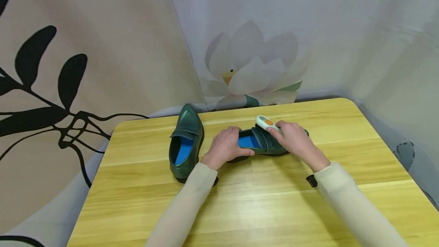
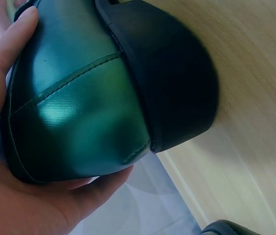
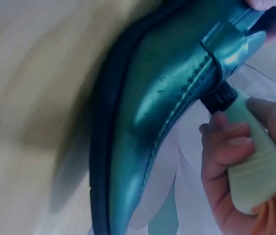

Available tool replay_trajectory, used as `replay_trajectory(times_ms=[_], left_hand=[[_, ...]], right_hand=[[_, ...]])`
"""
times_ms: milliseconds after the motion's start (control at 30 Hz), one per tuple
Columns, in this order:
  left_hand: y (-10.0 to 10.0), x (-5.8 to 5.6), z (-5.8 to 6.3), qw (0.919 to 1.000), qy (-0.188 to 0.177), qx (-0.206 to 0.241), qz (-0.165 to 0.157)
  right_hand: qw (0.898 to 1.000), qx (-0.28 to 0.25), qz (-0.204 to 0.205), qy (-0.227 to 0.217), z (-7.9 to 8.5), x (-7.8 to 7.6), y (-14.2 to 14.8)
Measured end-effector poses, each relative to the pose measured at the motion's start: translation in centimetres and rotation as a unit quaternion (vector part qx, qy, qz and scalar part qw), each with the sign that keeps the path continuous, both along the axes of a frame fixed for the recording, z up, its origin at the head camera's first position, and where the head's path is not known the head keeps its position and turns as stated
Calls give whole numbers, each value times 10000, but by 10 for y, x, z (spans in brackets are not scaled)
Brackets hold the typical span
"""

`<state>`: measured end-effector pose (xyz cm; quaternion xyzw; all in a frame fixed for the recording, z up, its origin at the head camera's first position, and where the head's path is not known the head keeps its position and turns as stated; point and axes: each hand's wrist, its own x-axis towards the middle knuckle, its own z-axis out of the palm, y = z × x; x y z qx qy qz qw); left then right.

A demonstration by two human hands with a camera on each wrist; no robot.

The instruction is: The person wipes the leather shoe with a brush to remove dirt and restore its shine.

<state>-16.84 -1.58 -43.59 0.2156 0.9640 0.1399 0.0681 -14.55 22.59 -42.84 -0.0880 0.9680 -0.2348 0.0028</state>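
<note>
A dark green loafer (image 1: 274, 146) with a blue insole lies sideways across the table, its toe to the right. My left hand (image 1: 224, 145) grips it at the heel end; in the left wrist view, thumb and fingers curl round the green heel counter (image 2: 89, 122) above the thick black heel. My right hand (image 1: 297, 140) holds a pale shoe brush (image 1: 264, 121) with an orange patch on its handle. Seen from the right wrist, the brush's dark bristles (image 3: 220, 98) touch the loafer's upper by the strap. The matching loafer (image 1: 188, 140) stands to the left, toe pointing away.
Beneath everything is a light wooden table (image 1: 247, 209) with rounded far corners. Behind it hangs a pale curtain (image 1: 137, 48) printed with a flower and dark leaves, close to the table's far edge.
</note>
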Motion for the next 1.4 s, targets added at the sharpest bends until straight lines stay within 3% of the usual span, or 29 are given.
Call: replay_trajectory(times_ms=[200,400,567,700,900,1133,1267,1400], left_hand=[[-2,1,1,10000,47,30,-12],[-5,2,3,10000,50,57,56],[-5,2,3,9999,72,85,18],[-4,2,2,9999,81,132,-15],[-1,2,0,9999,43,147,-40],[1,2,0,9998,-54,183,49],[2,2,-1,9997,-111,219,76],[1,3,1,9992,-194,298,172]], right_hand=[[9997,-158,-41,169,-9,33,9],[9981,39,156,590,-13,72,16],[9958,128,317,852,-17,86,17],[9959,86,206,878,-17,75,14],[9980,103,-28,617,-7,36,9],[9999,67,70,110,5,-1,3],[9999,-6,119,-31,6,-1,4],[9997,-184,112,119,0,17,6]])
